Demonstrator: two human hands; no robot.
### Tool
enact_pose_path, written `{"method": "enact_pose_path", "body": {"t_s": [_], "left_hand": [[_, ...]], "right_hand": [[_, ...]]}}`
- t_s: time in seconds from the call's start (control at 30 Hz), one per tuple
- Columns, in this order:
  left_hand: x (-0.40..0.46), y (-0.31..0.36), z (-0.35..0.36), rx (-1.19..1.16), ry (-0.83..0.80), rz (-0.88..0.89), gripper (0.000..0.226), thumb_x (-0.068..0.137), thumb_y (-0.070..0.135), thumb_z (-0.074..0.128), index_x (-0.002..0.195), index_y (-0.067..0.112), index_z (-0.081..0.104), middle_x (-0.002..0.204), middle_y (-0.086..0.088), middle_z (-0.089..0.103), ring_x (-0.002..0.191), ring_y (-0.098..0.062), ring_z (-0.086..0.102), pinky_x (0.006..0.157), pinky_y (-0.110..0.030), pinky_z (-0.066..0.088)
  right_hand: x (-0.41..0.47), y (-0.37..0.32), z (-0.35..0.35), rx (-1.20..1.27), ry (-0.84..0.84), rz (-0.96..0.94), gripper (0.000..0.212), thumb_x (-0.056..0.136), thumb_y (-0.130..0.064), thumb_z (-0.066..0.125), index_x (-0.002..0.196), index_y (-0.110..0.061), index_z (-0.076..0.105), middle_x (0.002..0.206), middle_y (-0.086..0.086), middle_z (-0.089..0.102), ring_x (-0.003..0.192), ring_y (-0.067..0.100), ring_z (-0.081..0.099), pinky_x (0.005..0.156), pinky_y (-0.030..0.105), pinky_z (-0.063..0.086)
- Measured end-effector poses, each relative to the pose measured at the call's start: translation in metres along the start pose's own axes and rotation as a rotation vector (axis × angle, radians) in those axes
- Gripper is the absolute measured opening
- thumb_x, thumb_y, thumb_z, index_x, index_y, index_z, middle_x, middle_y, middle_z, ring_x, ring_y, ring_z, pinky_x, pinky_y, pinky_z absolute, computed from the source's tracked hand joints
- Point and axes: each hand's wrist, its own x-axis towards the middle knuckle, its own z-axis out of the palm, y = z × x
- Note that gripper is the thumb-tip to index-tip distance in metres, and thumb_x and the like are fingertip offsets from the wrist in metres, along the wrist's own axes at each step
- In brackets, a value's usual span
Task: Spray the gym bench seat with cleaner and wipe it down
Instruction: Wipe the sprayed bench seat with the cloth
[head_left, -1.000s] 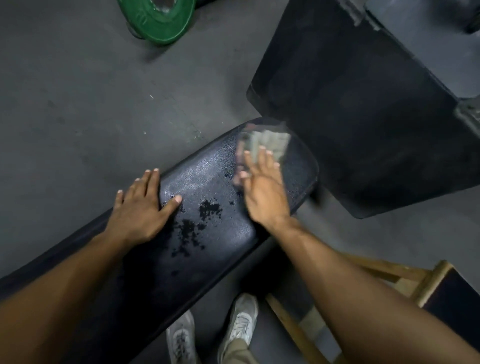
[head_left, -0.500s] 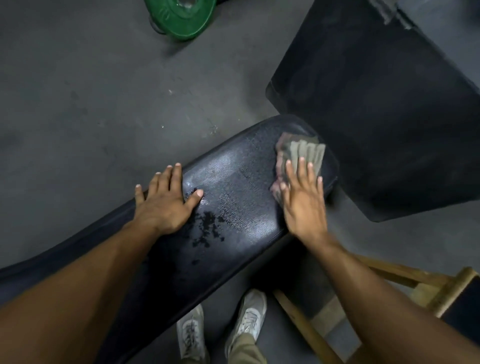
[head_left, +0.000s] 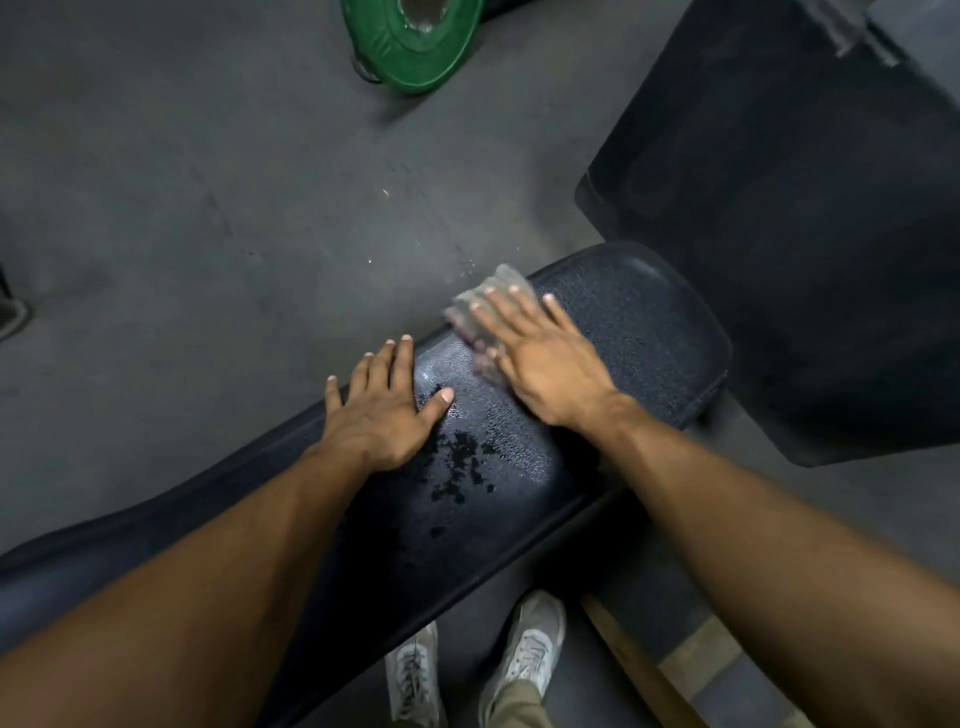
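Note:
The black padded bench seat (head_left: 639, 332) runs diagonally from the lower left to the middle right. Dark wet blotches (head_left: 460, 465) speckle its middle. My right hand (head_left: 540, 358) lies flat with fingers spread on a grey cloth (head_left: 480, 306), pressing it onto the seat near the far edge. My left hand (head_left: 382, 413) rests flat on the seat's far edge, fingers apart, just left of the right hand. No spray bottle is in view.
A green weight plate (head_left: 415, 44) lies on the grey floor at the top. A large black pad (head_left: 810, 218) stands to the right of the bench end. A wooden frame (head_left: 639, 660) and my white shoes (head_left: 530, 649) are below the bench.
My right hand has swept the cloth leftward from the bench's rounded end toward my left hand. The left hand has stayed planted on the seat.

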Motion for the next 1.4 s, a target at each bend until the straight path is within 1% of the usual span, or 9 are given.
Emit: {"method": "enact_pose_path", "body": {"t_s": [0.13,0.37,0.5,0.77,0.9,1.03,1.2,1.3,1.4], "left_hand": [[-0.001,0.0,0.002,-0.015,0.016,0.008,0.096,0.082,0.087,0.006,0.157,0.033,-0.016,0.17,0.004,-0.006,0.156,-0.02,-0.004,0.121,-0.06,-0.002],[-0.002,0.003,0.0,-0.007,-0.005,0.002,0.093,0.085,0.085,0.008,0.157,0.031,-0.018,0.17,0.003,-0.009,0.156,-0.02,-0.006,0.121,-0.061,-0.002],[0.002,-0.001,0.003,-0.021,-0.009,0.009,0.095,0.083,0.087,0.008,0.157,0.033,-0.019,0.17,0.005,-0.009,0.156,-0.02,-0.006,0.121,-0.06,-0.003],[-0.001,0.003,0.001,-0.016,0.015,-0.003,0.093,0.086,0.085,0.01,0.158,0.032,-0.015,0.17,0.005,-0.006,0.156,-0.02,-0.005,0.121,-0.06,-0.001],[-0.001,0.004,-0.002,-0.009,-0.017,-0.005,0.091,0.088,0.083,0.011,0.158,0.032,-0.016,0.17,0.005,-0.008,0.156,-0.02,-0.006,0.121,-0.06,-0.002],[-0.005,0.0,-0.002,-0.023,0.032,0.028,0.093,0.086,0.085,0.008,0.16,0.031,-0.011,0.17,0.006,-0.005,0.156,-0.019,-0.003,0.122,-0.057,0.0],[-0.015,-0.021,-0.008,-0.001,0.016,0.09,0.087,0.094,0.076,0.02,0.16,0.029,-0.012,0.17,0.007,-0.01,0.156,-0.017,-0.005,0.124,-0.053,-0.001],[-0.023,-0.046,-0.012,0.014,0.031,0.035,0.089,0.092,0.079,0.014,0.16,0.027,-0.011,0.17,0.006,-0.011,0.156,-0.018,-0.006,0.123,-0.054,-0.004],[-0.032,-0.065,-0.007,0.016,0.007,-0.047,0.091,0.089,0.081,0.007,0.16,0.027,-0.01,0.17,0.003,-0.009,0.156,-0.022,-0.004,0.122,-0.058,-0.004]], "right_hand": [[0.018,0.013,-0.01,0.065,0.043,0.326,0.06,0.112,-0.033,0.027,0.169,-0.02,0.013,0.177,0.007,0.003,0.164,0.029,-0.002,0.132,0.053,0.002],[0.013,-0.023,-0.005,0.03,-0.084,-0.096,0.059,0.112,-0.042,0.024,0.169,-0.026,0.015,0.177,0.0,0.01,0.164,0.024,-0.001,0.132,0.048,0.0],[0.005,0.003,-0.012,-0.01,-0.016,0.099,0.068,0.105,-0.046,0.01,0.169,-0.021,0.015,0.177,0.003,0.01,0.164,0.025,0.001,0.133,0.048,0.003],[-0.043,0.011,-0.002,0.179,0.15,0.504,0.06,0.113,-0.029,0.035,0.168,-0.014,0.018,0.177,0.01,0.007,0.164,0.031,0.002,0.133,0.048,0.005],[-0.022,-0.029,0.001,0.203,0.106,0.389,0.06,0.114,-0.031,0.029,0.169,-0.02,0.01,0.177,0.009,-0.003,0.163,0.032,-0.006,0.133,0.051,0.001],[-0.013,-0.07,0.015,0.161,0.081,0.149,0.059,0.113,-0.032,0.031,0.169,-0.02,0.014,0.177,0.005,0.004,0.164,0.029,-0.004,0.132,0.047,-0.002],[-0.087,-0.08,0.04,0.127,0.075,0.12,0.059,0.112,-0.037,0.034,0.168,-0.022,0.021,0.177,0.0,0.011,0.164,0.021,0.003,0.133,0.041,0.002],[-0.142,-0.063,0.049,0.054,0.044,0.178,0.063,0.108,-0.041,0.027,0.169,-0.025,0.017,0.177,-0.004,0.01,0.164,0.017,0.004,0.133,0.041,0.009],[-0.166,-0.037,0.047,0.115,0.098,0.403,0.064,0.109,-0.039,0.03,0.169,-0.024,0.015,0.177,-0.003,0.009,0.164,0.019,0.006,0.132,0.045,0.01]]}}
